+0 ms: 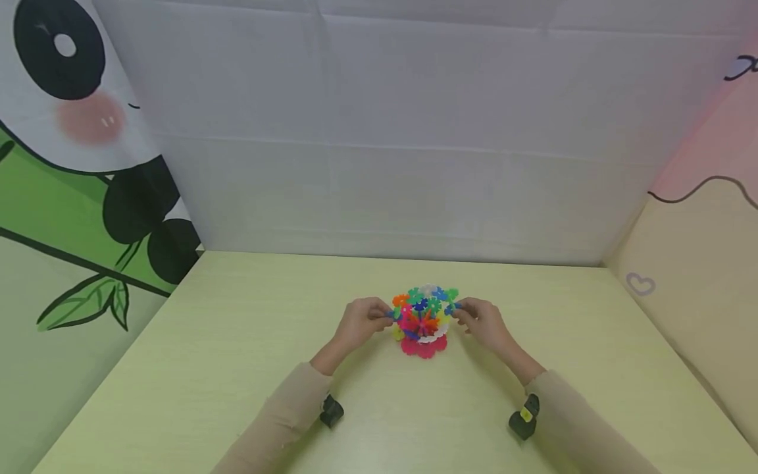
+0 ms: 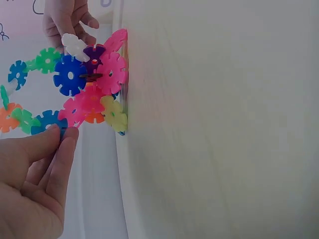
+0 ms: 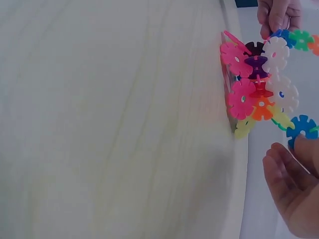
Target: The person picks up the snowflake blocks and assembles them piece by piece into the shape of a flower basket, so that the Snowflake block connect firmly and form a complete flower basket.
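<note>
A basket-like build of interlocking notched plastic discs (image 1: 419,304), in many colours, stands on the table with pink discs (image 1: 425,347) at its base. From its left side, my left hand (image 1: 359,324) pinches a blue disc (image 2: 47,122) between thumb and fingertips. Opposite, my right hand (image 1: 489,325) holds another blue disc (image 3: 301,128) at the right side, its thumb on the disc and some fingers apart from it. An arched row of green, blue and orange discs rises above the body. White discs (image 3: 284,93) sit along one side.
The pale wooden tabletop (image 1: 237,395) extends around the build. A white sheet (image 1: 379,131) forms the back, with a panda-printed panel (image 1: 77,197) at left and a pink and cream panel (image 1: 699,243) at right. Each wrist carries a small black camera (image 1: 331,411).
</note>
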Action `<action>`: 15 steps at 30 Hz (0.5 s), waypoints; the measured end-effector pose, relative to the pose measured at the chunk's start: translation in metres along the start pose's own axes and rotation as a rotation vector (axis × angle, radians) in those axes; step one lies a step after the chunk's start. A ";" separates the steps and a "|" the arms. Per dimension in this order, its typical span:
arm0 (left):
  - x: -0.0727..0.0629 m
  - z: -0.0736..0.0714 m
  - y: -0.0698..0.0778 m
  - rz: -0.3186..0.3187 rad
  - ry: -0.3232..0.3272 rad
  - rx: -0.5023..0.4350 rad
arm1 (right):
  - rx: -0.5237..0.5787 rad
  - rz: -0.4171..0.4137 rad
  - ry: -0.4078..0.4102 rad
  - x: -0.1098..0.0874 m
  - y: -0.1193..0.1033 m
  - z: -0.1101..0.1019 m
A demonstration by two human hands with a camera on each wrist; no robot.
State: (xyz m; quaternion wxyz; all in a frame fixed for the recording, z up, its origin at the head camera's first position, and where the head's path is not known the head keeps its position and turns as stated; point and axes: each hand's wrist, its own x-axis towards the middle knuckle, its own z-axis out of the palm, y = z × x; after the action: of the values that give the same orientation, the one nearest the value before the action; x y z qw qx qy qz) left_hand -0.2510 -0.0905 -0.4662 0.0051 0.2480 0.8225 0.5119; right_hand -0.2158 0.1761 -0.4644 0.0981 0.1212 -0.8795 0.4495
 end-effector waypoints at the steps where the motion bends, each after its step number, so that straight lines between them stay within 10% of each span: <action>1: 0.000 0.001 0.000 -0.006 0.007 -0.006 | -0.005 0.002 0.002 0.001 0.001 -0.002; 9: 0.000 0.005 0.001 -0.047 0.008 -0.053 | -0.090 -0.022 0.147 -0.020 -0.007 -0.009; 15: 0.000 0.004 -0.002 -0.002 0.023 -0.020 | -0.202 -0.303 -0.060 -0.028 -0.018 0.002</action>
State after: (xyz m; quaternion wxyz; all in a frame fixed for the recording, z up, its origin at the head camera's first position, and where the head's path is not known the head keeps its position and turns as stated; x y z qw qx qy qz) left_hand -0.2502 -0.0878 -0.4695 -0.0011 0.2411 0.8176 0.5229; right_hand -0.1842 0.1676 -0.4596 0.1500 0.2552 -0.8944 0.3354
